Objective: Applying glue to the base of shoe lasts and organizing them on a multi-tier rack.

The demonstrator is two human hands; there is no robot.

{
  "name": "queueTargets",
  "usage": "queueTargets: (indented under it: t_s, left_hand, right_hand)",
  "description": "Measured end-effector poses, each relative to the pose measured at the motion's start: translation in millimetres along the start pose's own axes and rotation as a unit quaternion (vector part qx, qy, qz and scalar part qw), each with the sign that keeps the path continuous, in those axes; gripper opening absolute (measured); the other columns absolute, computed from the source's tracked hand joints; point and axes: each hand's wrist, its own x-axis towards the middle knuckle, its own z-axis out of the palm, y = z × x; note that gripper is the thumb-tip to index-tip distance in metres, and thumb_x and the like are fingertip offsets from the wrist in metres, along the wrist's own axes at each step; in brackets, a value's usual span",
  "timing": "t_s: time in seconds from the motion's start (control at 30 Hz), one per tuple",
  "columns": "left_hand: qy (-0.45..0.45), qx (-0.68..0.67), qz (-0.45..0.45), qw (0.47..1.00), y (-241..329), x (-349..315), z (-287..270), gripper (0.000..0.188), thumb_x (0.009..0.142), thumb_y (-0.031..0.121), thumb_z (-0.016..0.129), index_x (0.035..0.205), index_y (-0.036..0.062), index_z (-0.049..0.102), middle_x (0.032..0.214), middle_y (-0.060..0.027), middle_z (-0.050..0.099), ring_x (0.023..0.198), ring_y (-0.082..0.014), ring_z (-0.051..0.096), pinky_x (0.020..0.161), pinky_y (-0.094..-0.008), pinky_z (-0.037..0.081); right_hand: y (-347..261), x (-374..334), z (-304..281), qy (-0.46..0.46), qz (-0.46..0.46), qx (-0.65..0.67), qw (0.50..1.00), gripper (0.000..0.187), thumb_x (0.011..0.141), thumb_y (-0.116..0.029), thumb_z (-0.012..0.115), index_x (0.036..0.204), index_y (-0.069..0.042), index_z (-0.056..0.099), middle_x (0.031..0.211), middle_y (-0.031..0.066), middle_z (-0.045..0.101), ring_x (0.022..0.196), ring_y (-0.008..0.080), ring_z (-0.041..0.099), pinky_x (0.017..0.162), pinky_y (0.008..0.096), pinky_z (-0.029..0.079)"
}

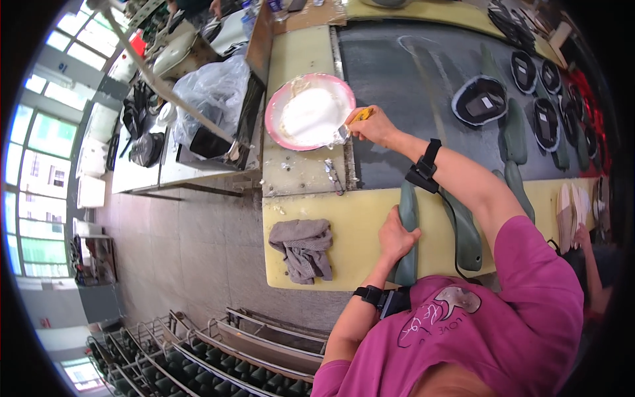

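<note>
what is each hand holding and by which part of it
The right hand holds a brush by its yellow handle; the left hand holds a green shoe mold around its middle.

I see the left hand (pixel 397 238) gripping a green shoe last (pixel 408 257) and the right hand (pixel 376 128) holding a yellow brush (pixel 362 114) at the far basin (pixel 272 120).

White script (pixel 423 319) and dark capitals (pixel 458 330) stand on the magenta shirt (pixel 522 298).
</note>
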Motion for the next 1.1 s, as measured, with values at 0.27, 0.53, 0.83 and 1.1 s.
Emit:
queueTargets:
  t_s: [0.27, 0.53, 0.83, 1.1]
  left_hand:
    - [-0.025, -0.018, -0.028, 0.999, -6.7, 0.6, -4.0, 0.063, 0.06, 0.023, 0.069, 0.116, 0.0032, 0.046, 0.096, -0.0209, 0.061, 0.09, -0.0358, 0.06, 0.081, -0.0407, 0.046]
    - [-0.134, -0.274, -0.067, 0.95, 26.5, -22.0, -26.9, 0.061, 0.063, 0.014, 0.068, 0.117, -0.0043, 0.046, 0.097, -0.014, 0.06, 0.084, -0.0216, 0.061, 0.074, -0.0323, 0.05]
    - [-0.218, -0.271, -0.054, 0.936, 91.7, -33.8, -9.3, 0.063, 0.066, 0.011, 0.065, 0.122, -0.0051, 0.041, 0.101, -0.0152, 0.058, 0.085, -0.0216, 0.061, 0.073, -0.0324, 0.051]
    - [-0.211, -0.322, -0.053, 0.922, 93.7, -10.9, -11.1, 0.057, 0.066, 0.008, 0.063, 0.117, -0.0057, 0.043, 0.096, -0.0155, 0.059, 0.079, -0.0228, 0.062, 0.069, -0.0339, 0.053]
  right_hand:
    - [-20.6, -80.0, -68.7, -0.041, 0.07, 0.085, 0.993, 0.012, 0.073, -0.006, 0.059, 0.083, -0.001, 0.063, 0.061, 0.0051, 0.059, 0.045, 0.0099, 0.052, 0.043, 0.0232, 0.043]
    - [-20.7, -215.8, -158.9, -0.025, -0.025, 0.119, 0.992, 0.016, 0.08, -0.01, 0.058, 0.092, -0.002, 0.064, 0.081, 0.0066, 0.062, 0.064, 0.01, 0.056, 0.057, 0.022, 0.046]
    - [-11.4, -265.8, -183.8, -0.022, -0.209, -0.088, 0.974, 0.015, 0.078, -0.003, 0.061, 0.093, -0.003, 0.064, 0.084, 0.005, 0.065, 0.076, 0.0118, 0.059, 0.069, 0.0249, 0.046]
    - [30.3, -299.8, -214.2, 0.107, -0.267, -0.157, 0.945, 0.017, 0.078, -0.002, 0.059, 0.095, -0.005, 0.063, 0.083, 0.0091, 0.065, 0.076, 0.0194, 0.062, 0.068, 0.0288, 0.047]
